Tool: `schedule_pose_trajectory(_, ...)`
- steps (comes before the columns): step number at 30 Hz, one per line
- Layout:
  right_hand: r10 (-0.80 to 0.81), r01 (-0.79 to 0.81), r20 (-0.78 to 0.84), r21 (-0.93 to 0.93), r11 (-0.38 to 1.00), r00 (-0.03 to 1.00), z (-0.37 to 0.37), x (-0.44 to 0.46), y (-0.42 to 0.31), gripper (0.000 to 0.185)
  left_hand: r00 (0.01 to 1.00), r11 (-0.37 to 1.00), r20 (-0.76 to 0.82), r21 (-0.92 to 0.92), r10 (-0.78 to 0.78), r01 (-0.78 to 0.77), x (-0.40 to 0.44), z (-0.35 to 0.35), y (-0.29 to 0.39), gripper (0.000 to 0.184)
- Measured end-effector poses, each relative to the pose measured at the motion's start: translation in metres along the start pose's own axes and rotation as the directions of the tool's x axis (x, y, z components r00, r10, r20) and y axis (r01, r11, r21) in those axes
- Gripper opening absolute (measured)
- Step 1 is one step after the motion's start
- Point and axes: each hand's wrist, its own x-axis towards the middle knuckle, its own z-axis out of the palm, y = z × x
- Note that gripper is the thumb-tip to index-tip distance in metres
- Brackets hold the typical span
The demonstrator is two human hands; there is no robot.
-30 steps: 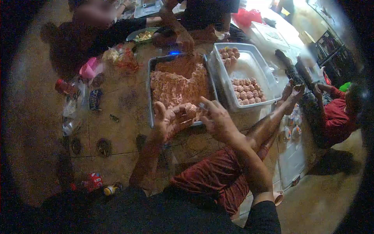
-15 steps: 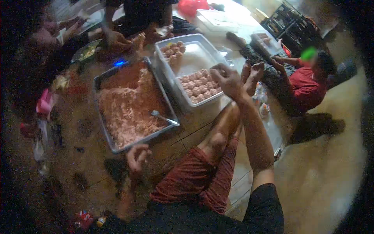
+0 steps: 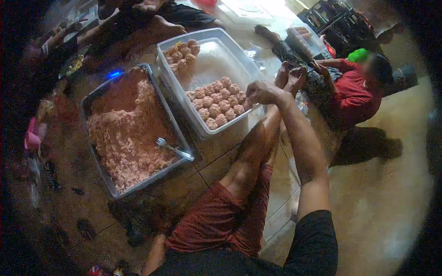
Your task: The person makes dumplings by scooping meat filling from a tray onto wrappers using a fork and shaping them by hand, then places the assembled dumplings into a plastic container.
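Observation:
My right hand (image 3: 266, 93) is over the right front corner of a clear plastic box (image 3: 214, 131), its fingers bent together and pointing down. Whatever it may hold is hidden. Inside the box, rows of raw meatballs (image 3: 214, 109) lie at the near end, with another cluster (image 3: 183, 54) in the far left corner. My left forearm (image 3: 154, 254) shows low in the view; its hand is lost in dim blur. Left of the box stands a tub (image 3: 124, 191) of pink minced meat (image 3: 126, 138). A fork-like utensil (image 3: 175, 149) rests across the tub's right side.
A person in a red shirt (image 3: 354, 94) sits at the right, beside a smaller clear container (image 3: 306, 43). Another person's dark-clothed legs (image 3: 193, 16) lie beyond the box. Black crates (image 3: 329, 23) stand at the back right. Something pink (image 3: 32, 135) is at the far left.
The view has shifted, so the tub and box appear farther left. My right hand has lowered toward the box's corner. My left hand, visible before near the tub, has dropped back into shadow.

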Motion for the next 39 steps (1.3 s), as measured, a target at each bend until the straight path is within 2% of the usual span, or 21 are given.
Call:
schedule_pose_trajectory(2, 0.164, -0.19, 0.112, 0.278, 0.942, 0.98, -0.003, 0.0, 0.003, 0.027, 1.0, 1.0, 0.009, -0.013, -0.001, 0.001, 0.004, 0.001, 0.003, 0.03)
schedule_pose_trajectory(5, 0.07, -0.067, 0.003, 0.306, 0.95, 0.998, 0.0, 0.001, 0.028, 0.028, 1.0, 1.0, 0.017, -0.018, 0.003, -0.002, 0.009, 0.0, 0.008, 0.028)
schedule_pose_trajectory(9, 0.015, 0.001, -0.075, 0.213, 0.977, 0.997, 0.0, 0.001, 0.026, 0.028, 0.999, 0.999, 0.027, -0.034, 0.019, -0.018, 0.02, 0.0, 0.015, 0.025)
schedule_pose_trajectory(12, 0.018, -0.021, 0.01, 0.307, 0.952, 1.0, 0.002, 0.006, 0.028, 0.029, 0.999, 0.999, 0.026, -0.036, 0.025, -0.024, 0.026, -0.001, 0.02, 0.023)
schedule_pose_trajectory(14, 0.038, -0.035, -0.162, 0.021, 0.999, 0.986, 0.0, 0.004, 0.029, 0.027, 0.999, 0.999, 0.025, -0.04, 0.028, -0.027, 0.028, -0.002, 0.026, 0.021)
schedule_pose_trajectory(18, -0.011, -0.005, -0.325, -0.047, 0.999, 0.946, -0.011, -0.011, 0.033, 0.016, 1.0, 0.998, 0.023, -0.065, 0.005, -0.003, 0.034, -0.018, 0.055, 0.019)
schedule_pose_trajectory(19, 0.128, -0.083, -0.348, 0.141, 0.986, 0.929, -0.011, -0.013, 0.038, 0.014, 1.0, 0.997, 0.019, -0.075, -0.014, 0.015, 0.034, -0.025, 0.067, 0.018)
schedule_pose_trajectory(21, -0.17, 0.014, -0.437, -0.338, 0.941, 0.883, -0.017, -0.027, 0.047, 0.012, 0.995, 0.991, -0.024, -0.091, -0.099, 0.096, 0.038, -0.043, 0.088, 0.017)
schedule_pose_trajectory(22, -0.028, -0.103, -0.216, -0.571, 0.814, 0.976, -0.024, -0.021, 0.058, 0.015, 0.984, 0.984, -0.073, -0.085, -0.163, 0.157, 0.04, -0.057, 0.093, 0.014)
schedule_pose_trajectory(23, 0.007, -0.116, -0.279, -0.376, 0.919, 0.96, -0.03, -0.038, 0.019, 0.012, 0.966, 0.972, -0.121, -0.086, -0.227, 0.217, 0.042, -0.071, 0.099, 0.014)
schedule_pose_trajectory(25, 0.076, -0.054, -0.4, 0.066, 0.996, 0.913, -0.046, -0.077, -0.07, 0.025, 0.944, 0.983, -0.275, -0.038, -0.182, 0.179, 0.058, -0.099, 0.113, 0.02)
schedule_pose_trajectory(26, -0.166, 0.126, -0.427, -0.12, 0.985, 0.889, -0.043, -0.081, -0.089, 0.026, 0.925, 0.988, -0.349, -0.026, -0.151, 0.152, 0.066, -0.112, 0.116, 0.023)
schedule_pose_trajectory(28, -0.337, 0.307, -0.406, -0.14, 0.941, 0.85, -0.009, -0.088, -0.134, 0.028, 0.871, 0.979, -0.447, -0.12, -0.204, 0.167, 0.075, -0.132, 0.128, 0.029)
schedule_pose_trajectory(31, -0.293, 0.343, -0.21, 0.265, 0.901, 0.933, 0.025, -0.1, -0.214, 0.028, 0.737, 0.958, -0.623, -0.077, -0.262, 0.276, 0.052, -0.136, 0.09, 0.034)
schedule_pose_trajectory(32, -0.452, 0.506, -0.252, 0.22, 0.834, 0.856, 0.017, -0.111, -0.259, 0.041, 0.719, 0.923, -0.601, -0.087, -0.349, 0.375, 0.05, -0.135, 0.097, 0.033)
schedule_pose_trajectory(33, -0.533, 0.661, -0.425, 0.247, 0.709, 0.731, 0.045, -0.099, -0.267, 0.043, 0.718, 0.926, -0.607, -0.088, -0.341, 0.366, 0.041, -0.125, 0.091, 0.033)
schedule_pose_trajectory(35, -0.451, 0.558, -0.329, 0.502, 0.66, 0.83, 0.056, -0.113, -0.3, 0.032, 0.69, 0.927, -0.671, 0.012, -0.27, 0.374, 0.019, -0.097, 0.05, 0.038)
schedule_pose_trajectory(36, -0.416, 0.504, -0.288, 0.552, 0.664, 0.863, 0.079, -0.107, -0.303, 0.029, 0.689, 0.928, -0.672, 0.008, -0.27, 0.372, 0.014, -0.092, 0.034, 0.038)
schedule_pose_trajectory(37, -0.417, 0.506, -0.288, 0.55, 0.665, 0.862, 0.106, -0.098, -0.304, 0.029, 0.724, 0.898, -0.63, 0.091, -0.282, 0.429, 0.011, -0.092, 0.02, 0.039)
schedule_pose_trajectory(38, -0.406, 0.539, -0.358, 0.621, 0.569, 0.841, 0.135, -0.088, -0.304, 0.027, 0.754, 0.86, -0.586, 0.178, -0.297, 0.478, 0.008, -0.093, 0.006, 0.041)
schedule_pose_trajectory(39, -0.38, 0.489, -0.312, 0.639, 0.594, 0.871, 0.133, -0.094, -0.31, 0.025, 0.78, 0.813, -0.539, 0.267, -0.318, 0.517, 0.004, -0.096, -0.011, 0.044)
